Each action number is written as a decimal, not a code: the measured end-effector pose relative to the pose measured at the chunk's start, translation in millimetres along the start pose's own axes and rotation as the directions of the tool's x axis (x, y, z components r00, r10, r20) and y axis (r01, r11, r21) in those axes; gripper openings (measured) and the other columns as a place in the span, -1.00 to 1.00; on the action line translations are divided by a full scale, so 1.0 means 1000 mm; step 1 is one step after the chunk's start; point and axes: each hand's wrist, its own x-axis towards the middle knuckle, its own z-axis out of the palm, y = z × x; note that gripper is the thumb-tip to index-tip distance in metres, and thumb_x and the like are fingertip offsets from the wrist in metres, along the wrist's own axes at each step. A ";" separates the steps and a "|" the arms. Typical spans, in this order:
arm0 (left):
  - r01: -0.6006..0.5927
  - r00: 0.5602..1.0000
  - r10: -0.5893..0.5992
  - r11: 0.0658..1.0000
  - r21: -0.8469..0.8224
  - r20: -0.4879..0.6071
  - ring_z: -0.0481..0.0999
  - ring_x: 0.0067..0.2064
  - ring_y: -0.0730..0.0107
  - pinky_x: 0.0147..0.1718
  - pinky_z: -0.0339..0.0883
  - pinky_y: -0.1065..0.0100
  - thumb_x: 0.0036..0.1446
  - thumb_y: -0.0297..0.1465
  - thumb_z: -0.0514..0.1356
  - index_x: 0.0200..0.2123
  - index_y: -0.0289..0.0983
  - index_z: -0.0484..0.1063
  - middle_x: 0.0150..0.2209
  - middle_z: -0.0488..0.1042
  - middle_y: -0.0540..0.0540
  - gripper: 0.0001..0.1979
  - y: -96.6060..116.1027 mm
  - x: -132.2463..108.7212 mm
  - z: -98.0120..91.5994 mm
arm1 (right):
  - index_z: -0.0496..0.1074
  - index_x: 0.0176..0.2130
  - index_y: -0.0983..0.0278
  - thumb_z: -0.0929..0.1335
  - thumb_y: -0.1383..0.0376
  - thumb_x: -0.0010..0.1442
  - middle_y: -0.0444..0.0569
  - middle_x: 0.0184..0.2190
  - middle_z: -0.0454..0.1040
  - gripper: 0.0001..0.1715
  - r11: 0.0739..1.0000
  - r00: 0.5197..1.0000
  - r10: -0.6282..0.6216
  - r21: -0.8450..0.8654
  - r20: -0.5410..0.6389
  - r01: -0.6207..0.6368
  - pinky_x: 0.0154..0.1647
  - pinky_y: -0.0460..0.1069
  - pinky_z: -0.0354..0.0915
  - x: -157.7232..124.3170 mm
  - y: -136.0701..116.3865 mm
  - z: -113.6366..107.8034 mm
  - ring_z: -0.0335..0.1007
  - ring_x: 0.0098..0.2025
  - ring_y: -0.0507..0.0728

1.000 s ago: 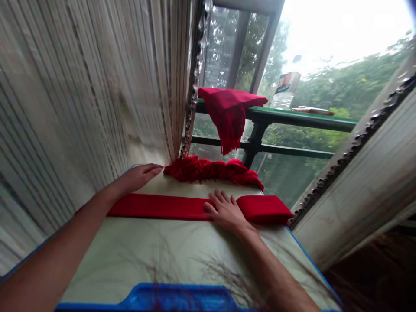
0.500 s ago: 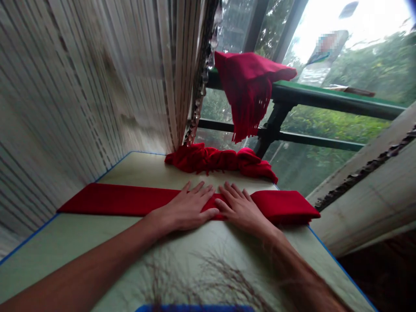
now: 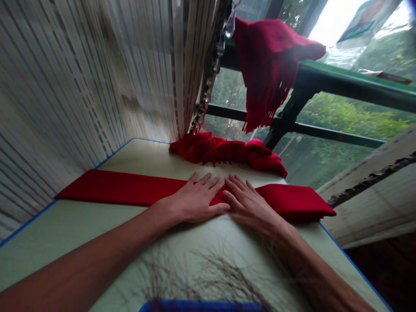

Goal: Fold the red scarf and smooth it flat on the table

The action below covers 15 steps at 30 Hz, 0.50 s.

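A long red scarf [image 3: 123,187], folded into a flat band, lies across the pale table [image 3: 107,242]. Its right part is a thicker, folded stack near the table's right edge. My left hand [image 3: 198,199] rests flat on the middle of the band, fingers spread. Beside it, my right hand [image 3: 248,201] presses on the cloth with fingers stretched out, just left of the thick stack. The thumbs nearly meet, and the hands hide the scarf beneath them. Behind the band lies a second red scarf [image 3: 224,149], bunched up, with a fringe.
A fringed red scarf [image 3: 268,65] hangs over the green window ledge [image 3: 357,80] at the back right. A striped string curtain [image 3: 81,78] borders the left side, and a pale curtain [image 3: 380,203] is at right. Something blue [image 3: 204,306] shows at the bottom edge.
The view has tilted and shifted slightly, so the hanging scarf sits higher and farther right. Both hands have moved slightly right along the scarf and are closer together.
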 end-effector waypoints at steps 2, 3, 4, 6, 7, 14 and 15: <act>-0.014 1.000 0.014 1.000 -0.008 -0.012 -0.22 0.52 0.00 0.42 -0.36 -0.20 0.37 0.20 -0.15 0.49 -0.27 -0.08 0.50 -0.10 -0.18 -0.13 -0.001 0.001 0.002 | 0.12 0.44 0.35 0.03 -0.01 0.49 0.21 0.47 0.07 -0.24 1.000 1.000 0.000 -0.009 0.015 0.000 0.49 0.37 -0.15 0.000 -0.001 -0.001 -0.19 0.53 0.29; -0.018 1.000 0.018 1.000 -0.011 -0.014 -0.22 0.52 0.00 0.42 -0.35 -0.21 0.36 0.20 -0.15 0.49 -0.27 -0.08 0.50 -0.10 -0.19 -0.12 -0.002 0.001 0.003 | 0.12 0.43 0.36 0.02 -0.01 0.49 0.21 0.47 0.07 -0.24 1.000 1.000 0.004 -0.017 0.009 -0.004 0.49 0.37 -0.15 0.000 -0.001 -0.002 -0.19 0.53 0.29; -0.020 1.000 0.020 1.000 -0.013 -0.016 -0.23 0.52 0.01 0.42 -0.35 -0.21 0.36 0.21 -0.16 0.49 -0.27 -0.08 0.50 -0.11 -0.19 -0.12 -0.002 0.001 0.004 | 0.12 0.43 0.37 0.03 -0.02 0.49 0.22 0.47 0.05 -0.22 0.999 1.000 0.006 -0.031 -0.013 -0.007 0.49 0.36 -0.16 0.000 -0.001 -0.003 -0.20 0.53 0.29; -0.020 1.000 0.019 1.000 -0.014 -0.018 -0.26 0.52 0.02 0.42 -0.34 -0.20 0.35 0.22 -0.16 0.50 -0.27 -0.09 0.51 -0.16 -0.18 -0.10 -0.003 0.001 0.005 | 0.09 0.44 0.38 0.04 -0.05 0.48 0.20 0.50 -0.04 -0.20 0.997 0.995 0.003 -0.075 -0.099 -0.011 0.50 0.36 -0.20 0.002 -0.002 -0.004 -0.25 0.54 0.28; -0.018 1.000 0.018 1.000 -0.014 -0.020 -0.28 0.53 0.03 0.42 -0.35 -0.19 0.34 0.23 -0.17 0.50 -0.27 -0.10 0.51 -0.19 -0.18 -0.09 -0.003 0.001 0.005 | 0.07 0.45 0.37 0.05 -0.06 0.47 0.17 0.51 -0.08 -0.19 0.995 0.990 -0.004 -0.095 -0.142 -0.010 0.51 0.35 -0.22 0.002 -0.002 -0.004 -0.29 0.54 0.27; -0.021 1.000 0.021 0.999 -0.035 0.004 -0.27 0.52 0.03 0.42 -0.40 -0.20 0.33 0.24 -0.15 0.50 -0.29 -0.13 0.51 -0.17 -0.15 -0.06 -0.002 0.000 0.002 | 0.03 0.46 0.37 0.03 -0.09 0.47 0.17 0.49 0.00 -0.16 0.998 0.999 0.002 -0.055 -0.034 -0.003 0.51 0.33 -0.19 0.001 0.000 0.002 -0.21 0.53 0.25; -0.022 1.000 0.022 0.999 -0.033 0.002 -0.26 0.52 0.02 0.42 -0.39 -0.20 0.32 0.25 -0.15 0.50 -0.30 -0.12 0.51 -0.15 -0.17 -0.05 -0.002 0.000 0.002 | 0.02 0.47 0.36 0.02 -0.09 0.47 0.17 0.49 -0.02 -0.15 0.999 0.999 -0.001 -0.050 -0.051 -0.001 0.51 0.33 -0.21 0.001 0.000 0.003 -0.23 0.53 0.25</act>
